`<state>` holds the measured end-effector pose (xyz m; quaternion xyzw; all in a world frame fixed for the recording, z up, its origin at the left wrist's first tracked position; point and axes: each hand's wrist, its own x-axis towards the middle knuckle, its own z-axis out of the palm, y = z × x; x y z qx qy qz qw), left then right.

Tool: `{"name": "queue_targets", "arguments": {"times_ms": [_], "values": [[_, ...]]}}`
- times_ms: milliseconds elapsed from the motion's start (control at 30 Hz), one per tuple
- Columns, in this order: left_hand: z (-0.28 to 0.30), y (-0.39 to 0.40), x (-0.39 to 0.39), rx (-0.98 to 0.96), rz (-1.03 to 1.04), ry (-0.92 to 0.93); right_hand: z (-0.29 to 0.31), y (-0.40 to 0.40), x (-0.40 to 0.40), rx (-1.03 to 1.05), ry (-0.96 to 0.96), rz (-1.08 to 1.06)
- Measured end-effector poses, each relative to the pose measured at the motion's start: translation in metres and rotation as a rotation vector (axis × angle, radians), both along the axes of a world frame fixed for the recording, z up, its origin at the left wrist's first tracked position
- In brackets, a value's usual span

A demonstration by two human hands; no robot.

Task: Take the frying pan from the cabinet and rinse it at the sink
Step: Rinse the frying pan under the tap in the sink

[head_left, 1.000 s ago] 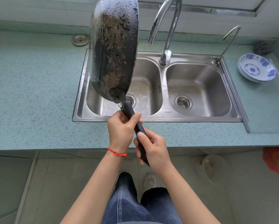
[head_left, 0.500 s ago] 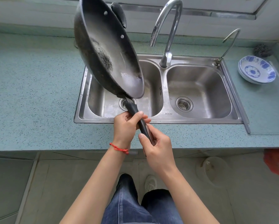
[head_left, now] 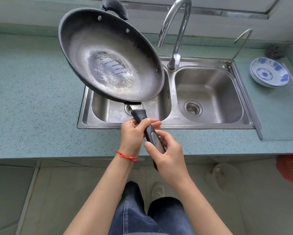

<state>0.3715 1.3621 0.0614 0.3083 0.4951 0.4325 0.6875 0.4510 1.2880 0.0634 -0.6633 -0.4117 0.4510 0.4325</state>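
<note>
In the head view, the left hand (head_left: 134,134) and the right hand (head_left: 167,155) both curl around the long black handle of the dark round metal frying pan (head_left: 110,60), held above the left basin of the stainless double sink (head_left: 208,122). The heavy bowl could sag or twist on wet fingers, striking the curved chrome tap (head_left: 176,31). The pan's long axis runs from the hands up-left, its inside facing the camera.

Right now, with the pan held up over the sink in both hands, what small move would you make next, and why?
Probably lower the frying pan into the left basin beneath it. The pan is wet inside, no water runs from the tap, and both the left hand and the right hand grip the long handle, so neither is free for the tap.
</note>
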Motion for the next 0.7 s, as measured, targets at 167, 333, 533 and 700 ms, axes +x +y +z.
{"name": "queue_targets", "arguments": {"times_ms": [167,333,533,700], "values": [[0.002,0.000,-0.002,0.044,-0.004,-0.114,0.006,0.005,0.002,-0.046,0.208,0.124],[0.003,0.005,-0.009,0.048,-0.036,-0.222,0.015,0.009,-0.004,-0.021,0.492,0.186],[-0.002,0.010,-0.019,0.024,-0.072,-0.125,0.016,0.013,-0.011,0.043,0.296,0.151],[-0.006,0.005,-0.019,-0.009,-0.067,-0.023,0.009,0.011,-0.007,0.022,0.089,0.177]]}}
